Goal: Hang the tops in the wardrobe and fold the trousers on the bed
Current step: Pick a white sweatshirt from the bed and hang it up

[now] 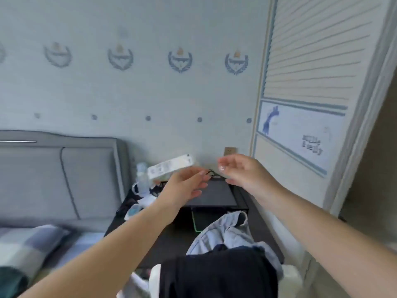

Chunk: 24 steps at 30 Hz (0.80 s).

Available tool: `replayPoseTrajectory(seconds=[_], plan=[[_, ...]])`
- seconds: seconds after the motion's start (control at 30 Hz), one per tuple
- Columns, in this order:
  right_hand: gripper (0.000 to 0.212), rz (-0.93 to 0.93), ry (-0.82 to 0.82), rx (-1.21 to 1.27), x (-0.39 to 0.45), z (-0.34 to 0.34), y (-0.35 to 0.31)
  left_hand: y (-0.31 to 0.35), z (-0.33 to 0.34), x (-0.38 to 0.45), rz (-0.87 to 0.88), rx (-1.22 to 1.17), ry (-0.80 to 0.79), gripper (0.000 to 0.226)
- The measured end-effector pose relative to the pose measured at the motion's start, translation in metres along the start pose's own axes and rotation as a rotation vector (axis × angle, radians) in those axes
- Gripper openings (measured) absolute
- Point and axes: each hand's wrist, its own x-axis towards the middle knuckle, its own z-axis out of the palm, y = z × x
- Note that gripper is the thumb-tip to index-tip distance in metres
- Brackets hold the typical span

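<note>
Both hands [187, 186] [240, 173] raised together, fingers [222, 162] loosely curled (nightstand [150, 244] below).

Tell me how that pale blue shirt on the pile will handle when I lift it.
The pale blue shirt lies crumpled, so probably floppy and light. It drapes over the dark garment, so that might drag along with it.

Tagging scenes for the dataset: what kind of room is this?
Almost certainly a bedroom: a padded grey headboard with a checked pillow on the left, a cluttered dark nightstand beside it, and a louvred wardrobe door on the right. Clothes are piled in front.
</note>
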Motion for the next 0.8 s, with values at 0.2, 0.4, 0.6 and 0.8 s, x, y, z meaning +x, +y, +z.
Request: replayPoseTrajectory(seconds=[0.2, 0.4, 0.6, 0.8], plan=[[0.018, -0.012, -0.449, 0.059, -0.027, 0.229, -0.010, -0.020, -0.191, -0.150, -0.122, 0.079, 0.405, 0.010], [0.016, -0.022, -0.843, 0.158, -0.076, 0.409, -0.029, -0.036, -0.304, -0.306, -0.249, 0.081, 0.842, 0.008], [0.014, -0.027, -1.279, 0.173, -0.148, 0.555, -0.054, -0.043, -0.358, -0.459, -0.360, 0.075, 1.275, 0.010], [0.012, -0.087, -1.634, 0.150, -0.213, 0.652, -0.084, -0.045, -0.359, -0.560, -0.392, 0.029, 1.651, 0.011]])
